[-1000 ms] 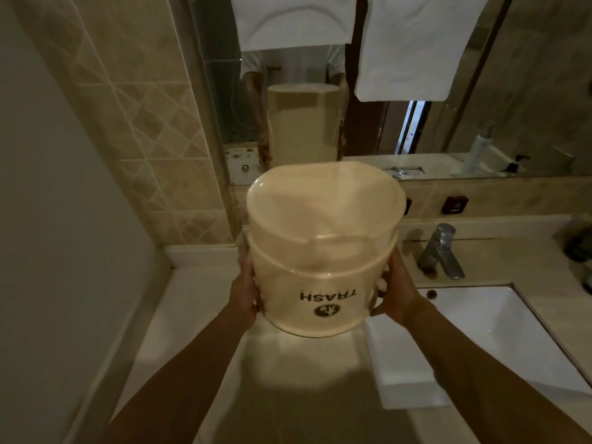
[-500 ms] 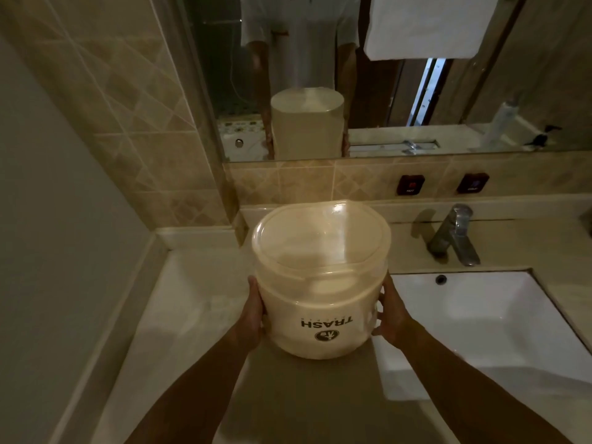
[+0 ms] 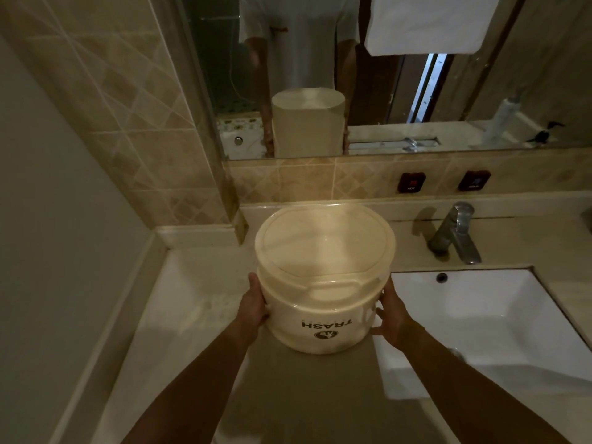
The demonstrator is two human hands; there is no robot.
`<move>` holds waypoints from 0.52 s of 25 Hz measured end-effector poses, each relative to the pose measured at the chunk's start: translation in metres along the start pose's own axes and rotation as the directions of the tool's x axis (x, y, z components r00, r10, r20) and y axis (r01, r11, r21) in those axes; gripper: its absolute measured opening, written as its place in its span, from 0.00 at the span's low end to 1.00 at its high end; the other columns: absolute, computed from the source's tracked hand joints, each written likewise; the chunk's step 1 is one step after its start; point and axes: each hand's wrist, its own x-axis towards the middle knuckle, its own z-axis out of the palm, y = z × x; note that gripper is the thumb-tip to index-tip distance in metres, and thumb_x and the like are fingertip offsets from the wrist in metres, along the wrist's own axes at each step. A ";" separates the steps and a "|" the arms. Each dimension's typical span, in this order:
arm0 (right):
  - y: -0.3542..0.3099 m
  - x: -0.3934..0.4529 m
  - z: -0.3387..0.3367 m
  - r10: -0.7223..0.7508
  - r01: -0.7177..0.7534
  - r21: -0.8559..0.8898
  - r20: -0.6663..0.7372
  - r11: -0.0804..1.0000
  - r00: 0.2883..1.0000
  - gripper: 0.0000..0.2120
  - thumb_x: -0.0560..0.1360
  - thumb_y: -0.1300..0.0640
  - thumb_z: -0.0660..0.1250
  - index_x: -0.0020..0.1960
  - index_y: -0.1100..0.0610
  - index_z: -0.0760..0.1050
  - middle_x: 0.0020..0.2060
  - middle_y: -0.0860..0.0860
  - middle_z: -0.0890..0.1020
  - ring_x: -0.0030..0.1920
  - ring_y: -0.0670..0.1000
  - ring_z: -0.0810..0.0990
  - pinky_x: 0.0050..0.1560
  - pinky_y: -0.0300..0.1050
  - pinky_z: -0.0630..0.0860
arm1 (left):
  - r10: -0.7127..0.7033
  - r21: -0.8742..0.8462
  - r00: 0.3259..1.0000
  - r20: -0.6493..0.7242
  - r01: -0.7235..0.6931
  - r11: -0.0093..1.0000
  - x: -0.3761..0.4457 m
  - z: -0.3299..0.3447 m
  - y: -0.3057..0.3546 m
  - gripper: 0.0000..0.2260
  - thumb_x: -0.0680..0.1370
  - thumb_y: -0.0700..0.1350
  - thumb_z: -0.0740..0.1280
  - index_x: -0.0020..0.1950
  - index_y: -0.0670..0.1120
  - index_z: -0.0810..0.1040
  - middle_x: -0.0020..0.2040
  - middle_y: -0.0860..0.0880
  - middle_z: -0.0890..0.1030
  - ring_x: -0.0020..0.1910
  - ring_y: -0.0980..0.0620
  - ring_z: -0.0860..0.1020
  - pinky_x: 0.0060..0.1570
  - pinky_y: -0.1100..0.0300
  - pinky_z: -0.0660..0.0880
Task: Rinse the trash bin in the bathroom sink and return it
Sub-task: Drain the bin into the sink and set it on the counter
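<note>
You hold the bin [image 3: 323,283] between both hands, upside down: the word TRASH on its near wall reads inverted, and what faces up looks like its flat base, though the dim light makes that hard to confirm. Your left hand [image 3: 254,304] presses flat against the bin's left side, fingers wrapped around the wall. Your right hand [image 3: 392,317] grips the right side the same way, thumb forward on the near wall. Both hands are closed on the bin.

The bin sits over the bench [image 3: 192,299], left of the sink [image 3: 499,318] and just beside its near left corner. You cannot tell whether it touches the bench or hangs a little above it.

The sink is white and rectangular, with an overflow hole at its back wall. The tap [image 3: 456,233] stands behind the sink, to the right of the bin and apart from it. On the tiled strip above the tap are two dark plates [image 3: 411,183]. The mirror [image 3: 368,75] above shows the bin's far side between your forearms, and a white towel [image 3: 429,24] hanging at upper right.
</note>
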 end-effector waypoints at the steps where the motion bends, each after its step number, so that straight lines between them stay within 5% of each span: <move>1: -0.001 0.000 -0.001 -0.003 0.003 -0.022 -0.009 1.000 1.000 0.22 0.75 0.30 0.53 0.59 0.42 0.70 0.52 0.43 0.74 0.53 0.50 0.75 0.43 0.57 0.79 | 0.008 -0.001 1.000 -0.017 -0.008 1.000 -0.001 0.000 0.002 0.31 0.81 0.67 0.47 0.73 0.51 0.71 0.66 0.50 0.75 0.69 0.46 0.70 0.64 0.46 0.71; 4: -0.005 0.000 -0.008 -0.099 0.093 -0.123 -0.041 0.988 0.994 0.30 0.76 0.30 0.53 0.73 0.42 0.61 0.67 0.47 0.69 0.71 0.55 0.65 0.65 0.67 0.65 | 0.060 0.021 0.998 -0.004 -0.060 0.998 -0.006 -0.002 0.007 0.29 0.82 0.66 0.46 0.72 0.52 0.72 0.68 0.49 0.75 0.71 0.48 0.69 0.66 0.45 0.68; 7: -0.010 -0.009 -0.008 -0.185 0.179 -0.151 -0.029 0.972 0.982 0.31 0.76 0.30 0.52 0.74 0.44 0.62 0.71 0.49 0.68 0.72 0.54 0.64 0.68 0.67 0.63 | 0.123 0.009 0.992 -0.007 -0.123 0.992 -0.017 -0.008 0.014 0.25 0.83 0.64 0.49 0.71 0.53 0.73 0.70 0.49 0.74 0.66 0.51 0.71 0.66 0.45 0.68; 13: -0.018 -0.037 -0.003 -0.461 0.442 -0.248 -0.021 0.862 0.887 0.14 0.79 0.35 0.52 0.63 0.34 0.65 0.63 0.41 0.73 0.66 0.50 0.68 0.67 0.57 0.65 | 0.379 0.106 0.924 -0.052 -0.372 0.922 -0.040 -0.021 0.023 0.24 0.82 0.64 0.52 0.74 0.55 0.71 0.73 0.51 0.72 0.72 0.50 0.69 0.72 0.41 0.64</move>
